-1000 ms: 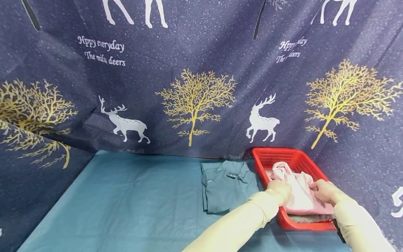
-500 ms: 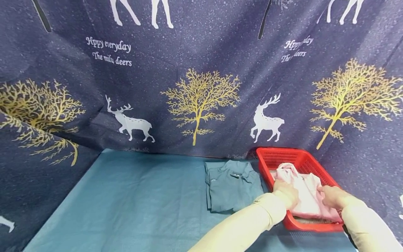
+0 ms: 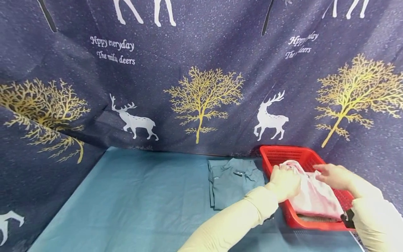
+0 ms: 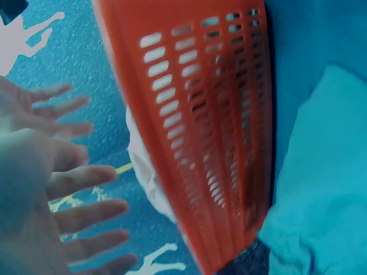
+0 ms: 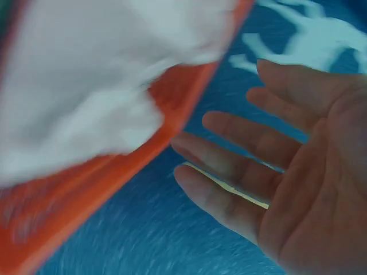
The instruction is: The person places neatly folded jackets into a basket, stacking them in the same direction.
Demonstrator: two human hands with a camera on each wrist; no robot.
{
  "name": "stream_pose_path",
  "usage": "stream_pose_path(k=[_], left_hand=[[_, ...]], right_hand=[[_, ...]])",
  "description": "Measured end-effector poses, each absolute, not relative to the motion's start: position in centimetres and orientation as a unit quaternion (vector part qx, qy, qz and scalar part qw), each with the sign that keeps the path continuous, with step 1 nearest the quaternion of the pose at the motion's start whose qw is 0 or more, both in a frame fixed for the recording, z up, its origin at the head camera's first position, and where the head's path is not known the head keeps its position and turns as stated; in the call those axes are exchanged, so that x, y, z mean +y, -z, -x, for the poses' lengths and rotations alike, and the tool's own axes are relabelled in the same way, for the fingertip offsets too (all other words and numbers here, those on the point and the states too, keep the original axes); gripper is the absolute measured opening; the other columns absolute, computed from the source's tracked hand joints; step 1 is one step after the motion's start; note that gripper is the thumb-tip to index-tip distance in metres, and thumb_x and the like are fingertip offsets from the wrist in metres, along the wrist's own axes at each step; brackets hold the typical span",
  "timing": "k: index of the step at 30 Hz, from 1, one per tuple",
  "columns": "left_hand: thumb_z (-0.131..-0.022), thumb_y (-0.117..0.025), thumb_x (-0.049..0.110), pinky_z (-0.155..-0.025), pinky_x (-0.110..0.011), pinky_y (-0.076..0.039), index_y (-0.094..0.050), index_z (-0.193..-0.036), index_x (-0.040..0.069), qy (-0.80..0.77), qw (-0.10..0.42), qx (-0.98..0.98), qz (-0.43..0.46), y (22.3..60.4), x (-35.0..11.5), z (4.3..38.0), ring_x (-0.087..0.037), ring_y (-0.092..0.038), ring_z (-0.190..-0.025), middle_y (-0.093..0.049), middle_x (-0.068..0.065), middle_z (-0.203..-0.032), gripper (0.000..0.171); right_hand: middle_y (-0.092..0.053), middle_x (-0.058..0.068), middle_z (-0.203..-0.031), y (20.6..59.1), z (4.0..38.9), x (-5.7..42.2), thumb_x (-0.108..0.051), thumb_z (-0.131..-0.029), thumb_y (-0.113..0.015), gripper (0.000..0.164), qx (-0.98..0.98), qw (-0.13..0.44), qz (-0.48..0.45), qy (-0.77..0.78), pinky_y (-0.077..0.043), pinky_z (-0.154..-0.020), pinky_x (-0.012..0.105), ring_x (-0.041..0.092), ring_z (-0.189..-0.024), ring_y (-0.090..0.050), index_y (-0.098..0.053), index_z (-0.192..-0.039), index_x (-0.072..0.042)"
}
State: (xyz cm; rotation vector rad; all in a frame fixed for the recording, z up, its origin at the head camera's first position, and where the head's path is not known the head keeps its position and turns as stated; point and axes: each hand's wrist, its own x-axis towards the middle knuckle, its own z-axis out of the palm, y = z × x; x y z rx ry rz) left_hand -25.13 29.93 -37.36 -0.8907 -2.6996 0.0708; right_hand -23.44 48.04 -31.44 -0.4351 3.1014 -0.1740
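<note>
A folded pink garment (image 3: 318,201) lies inside a red plastic basket (image 3: 321,225) at the right of the head view. My left hand (image 3: 284,182) is over the basket's left side, overlapping the garment in that view; from the left wrist, the same hand (image 4: 86,223) shows its fingers extended and spread, outside the slotted wall. Above the basket's right side is my right hand (image 3: 338,176). Its fingers (image 5: 235,163) are spread and hold nothing in the right wrist view, apart from the garment. Greyish-brown fabric (image 3: 315,218) peeks out beneath the pink one.
A folded teal collared shirt (image 3: 234,185) lies just left of the basket. Blue-green cloth (image 3: 141,196) covers the table. A dark blue curtain (image 3: 220,45) printed with deer and yellow trees hangs behind, right at the basket's far side.
Both hands were down on the pink garment; they have now lifted off and risen, the right one with its fingers extended. The garment stays in the basket. The head view has shifted slightly.
</note>
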Motion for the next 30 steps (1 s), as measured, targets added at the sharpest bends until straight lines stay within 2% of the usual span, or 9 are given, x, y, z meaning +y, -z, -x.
stream_pose_path(k=[7,10,16,20,22,24,27,29,30], left_hand=[[-0.096,-0.052,0.045,-0.079,-0.031,-0.040,-0.069,-0.107,0.043,-0.012,0.153,-0.933,0.326,35.1,27.2,25.9,-0.008,-0.050,-0.100,-0.062,0.017,-0.108,0.020],[-0.096,-0.051,0.047,-0.077,-0.031,-0.041,-0.069,-0.107,0.044,0.004,0.165,-0.934,0.318,34.8,25.4,26.5,-0.008,-0.051,-0.100,-0.062,0.016,-0.108,0.022],[-0.096,-0.055,0.042,-0.075,-0.031,-0.044,-0.067,-0.117,0.034,0.053,0.217,-0.925,0.307,35.9,21.3,27.8,-0.011,-0.056,-0.102,-0.063,0.010,-0.112,0.026],[-0.093,-0.061,0.039,-0.085,-0.035,-0.045,-0.061,-0.129,0.029,0.097,0.236,-0.921,0.293,37.5,18.3,28.6,-0.017,-0.053,-0.117,-0.058,0.003,-0.128,0.038],[-0.093,-0.063,0.038,-0.093,-0.038,-0.043,-0.057,-0.135,0.028,0.129,0.228,-0.924,0.278,38.5,16.8,28.9,-0.021,-0.044,-0.129,-0.052,-0.002,-0.138,0.044],[-0.093,-0.064,0.037,-0.100,-0.040,-0.039,-0.054,-0.139,0.027,0.165,0.210,-0.928,0.260,39.6,15.3,29.2,-0.024,-0.033,-0.139,-0.044,-0.005,-0.146,0.047],[-0.095,-0.064,0.035,-0.109,-0.044,-0.030,-0.049,-0.144,0.025,0.229,0.167,-0.931,0.229,41.3,13.4,29.4,-0.027,-0.017,-0.146,-0.032,-0.009,-0.154,0.052],[-0.095,-0.063,0.034,-0.111,-0.047,-0.026,-0.046,-0.146,0.025,0.265,0.141,-0.930,0.212,42.3,12.5,29.5,-0.027,-0.012,-0.148,-0.027,-0.010,-0.157,0.054],[-0.096,-0.063,0.034,-0.112,-0.049,-0.025,-0.045,-0.147,0.025,0.280,0.129,-0.930,0.202,42.7,12.0,29.5,-0.027,-0.011,-0.148,-0.025,-0.011,-0.158,0.055]], right_hand=[[-0.065,0.032,-0.107,29.7,23.2,45.0,-0.015,-0.095,-0.062,0.048,0.981,-0.064,0.111,0.144,-0.045,-0.082,0.060,0.050,-0.101,-0.061,-0.049,-0.131,0.013],[-0.062,0.034,-0.113,29.7,22.8,43.6,-0.021,-0.097,-0.060,0.051,0.977,-0.106,0.092,0.163,-0.043,-0.081,0.062,0.053,-0.103,-0.059,-0.047,-0.135,0.009],[-0.058,0.034,-0.119,31.3,22.0,40.3,-0.022,-0.098,-0.056,0.046,0.955,-0.212,0.068,0.199,-0.041,-0.079,0.065,0.057,-0.102,-0.056,-0.051,-0.137,0.002],[-0.055,0.032,-0.127,32.8,21.4,37.6,-0.027,-0.100,-0.051,0.049,0.944,-0.242,0.001,0.223,-0.039,-0.084,0.066,0.057,-0.111,-0.051,-0.046,-0.146,-0.011],[-0.053,0.028,-0.134,33.8,21.2,35.9,-0.027,-0.100,-0.049,0.051,0.924,-0.238,-0.033,0.296,-0.044,-0.091,0.055,0.050,-0.117,-0.051,-0.042,-0.150,-0.015],[-0.054,0.023,-0.136,34.8,21.1,34.2,-0.024,-0.101,-0.049,0.050,0.895,-0.248,-0.057,0.366,-0.050,-0.090,0.036,0.039,-0.118,-0.056,-0.042,-0.150,-0.017],[-0.057,0.019,-0.133,36.7,21.6,32.1,-0.011,-0.098,-0.054,0.045,0.838,-0.281,-0.047,0.465,-0.043,-0.087,0.010,0.014,-0.115,-0.059,-0.051,-0.143,-0.008],[-0.059,0.019,-0.130,37.9,22.0,31.1,-0.007,-0.097,-0.056,0.041,0.827,-0.300,-0.036,0.475,-0.041,-0.086,0.007,0.003,-0.109,-0.058,-0.055,-0.139,-0.004],[-0.060,0.020,-0.129,38.4,22.2,30.7,-0.005,-0.096,-0.057,0.040,0.823,-0.308,-0.032,0.476,-0.039,-0.088,0.006,0.003,-0.109,-0.057,-0.056,-0.136,-0.003]])
